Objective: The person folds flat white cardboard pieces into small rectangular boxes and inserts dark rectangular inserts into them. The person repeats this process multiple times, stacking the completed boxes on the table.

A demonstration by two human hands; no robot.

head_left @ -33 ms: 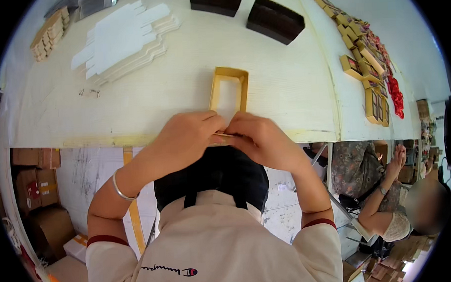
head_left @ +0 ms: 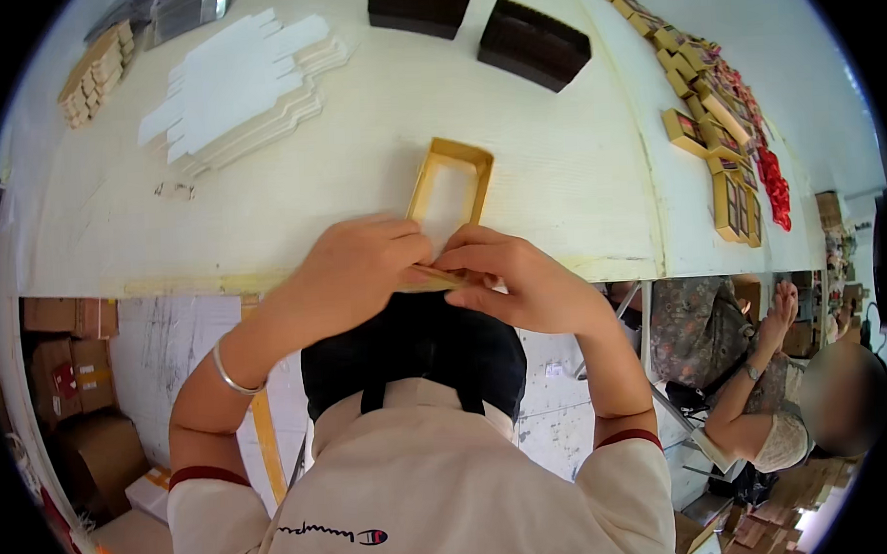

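Observation:
A small gold cardboard box (head_left: 467, 153) with a white inside lies open at the table's near edge. My left hand (head_left: 367, 268) is closed on its near end, fingertips pinching the gold flap (head_left: 438, 276) that overhangs the edge. From the other side my right hand (head_left: 524, 277) holds the same flap, fingers curled above and thumb lower down. The fingers partly hide the flap and the near corners.
Flat white carton blanks (head_left: 232, 84) lie stacked at the far left, beside tan stacked pieces (head_left: 97, 76). Two dark brown blocks (head_left: 533, 44) (head_left: 420, 8) stand at the back. Filled gold boxes (head_left: 726, 207) and red ribbon-like material (head_left: 775, 189) line the right. A co-worker (head_left: 761, 403) sits at right.
The box has tilted slightly, its far end shifting right. My right hand's thumb and fingers have spread a little, showing more of the flap, which now slants down to the right.

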